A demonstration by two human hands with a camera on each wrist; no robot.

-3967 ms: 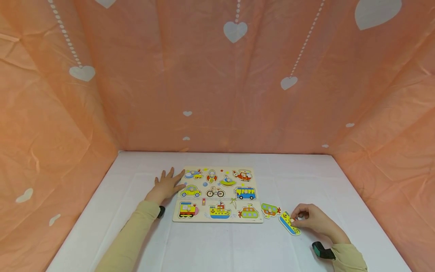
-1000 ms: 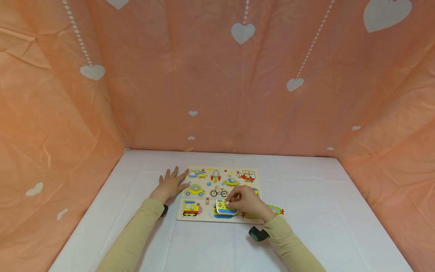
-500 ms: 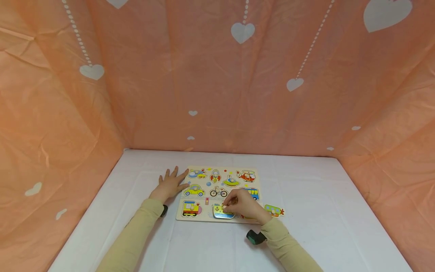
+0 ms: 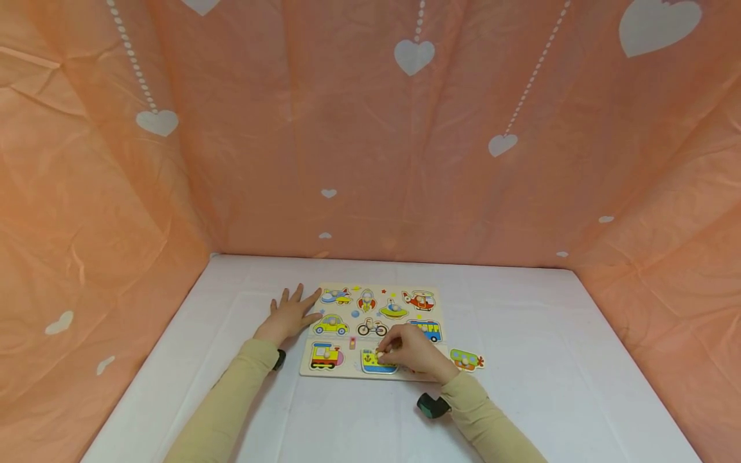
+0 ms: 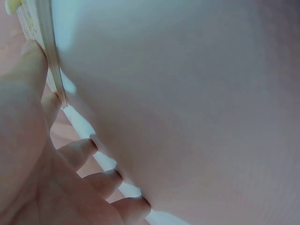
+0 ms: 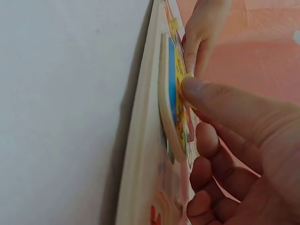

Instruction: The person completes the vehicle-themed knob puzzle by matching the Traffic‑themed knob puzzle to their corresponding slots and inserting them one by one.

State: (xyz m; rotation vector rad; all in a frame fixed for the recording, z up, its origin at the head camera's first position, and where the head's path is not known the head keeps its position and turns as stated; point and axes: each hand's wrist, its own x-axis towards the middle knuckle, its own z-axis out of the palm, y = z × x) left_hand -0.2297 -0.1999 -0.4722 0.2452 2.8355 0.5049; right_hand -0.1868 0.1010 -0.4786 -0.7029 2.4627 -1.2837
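A wooden peg puzzle board [image 4: 352, 365] lies flat, with pictures of vehicles on it. My left hand [image 4: 285, 321] rests at its left edge with fingers spread; in the left wrist view the thumb [image 5: 32, 63] touches the board's side. Over the lower middle, my right hand [image 4: 415, 350] pinches the knob of a yellow and blue ship puzzle piece [image 4: 370, 367]. From the right wrist, that ship piece [image 6: 172, 89] stands slightly proud of the board, tilted rather than flush. The board's lower right picture is mostly hidden behind the right hand.
A green and orange submarine piece [image 4: 461, 358] lies on the white tablecloth [image 4: 521, 334] just right of the board. Train [image 4: 324, 355], car and bus pieces show on the board. Orange curtains with hearts enclose the table at the back and sides.
My right hand has carried the ship piece from the table at right onto the board's lower middle, lowering it and shifting slightly left lately. The left hand has stayed at the board's edge.
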